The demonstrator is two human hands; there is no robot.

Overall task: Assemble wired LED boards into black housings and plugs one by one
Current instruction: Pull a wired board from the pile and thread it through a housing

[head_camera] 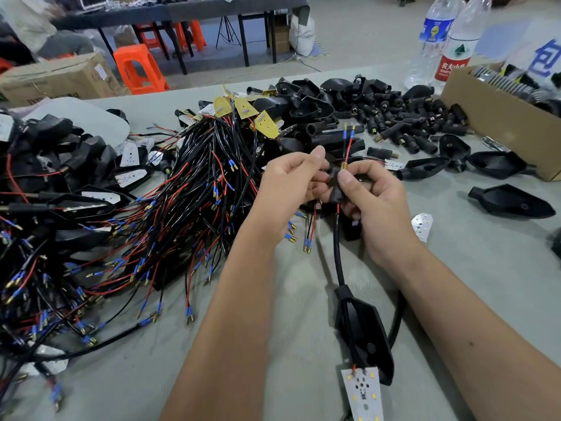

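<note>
Both hands meet over the table's middle on a small black plug point(335, 177). My left hand point(290, 185) pinches its left side and my right hand point(372, 196) grips it from the right. A red and a black wire point(348, 144) with blue-sleeved brass tips stick up out of the plug past a brass spring. Below the hands the black sleeved cable point(337, 253) runs down to a black housing point(365, 338). A white LED board point(364, 393) hangs loose at the housing's near end, joined by its wires.
A big tangle of wired LED boards point(170, 214) fills the left. Loose black plugs point(403, 123) and empty housings point(513, 202) lie at the back and right, beside a cardboard box point(498, 117) and two water bottles point(446, 38). A spare LED board point(422, 224) lies right of my hand.
</note>
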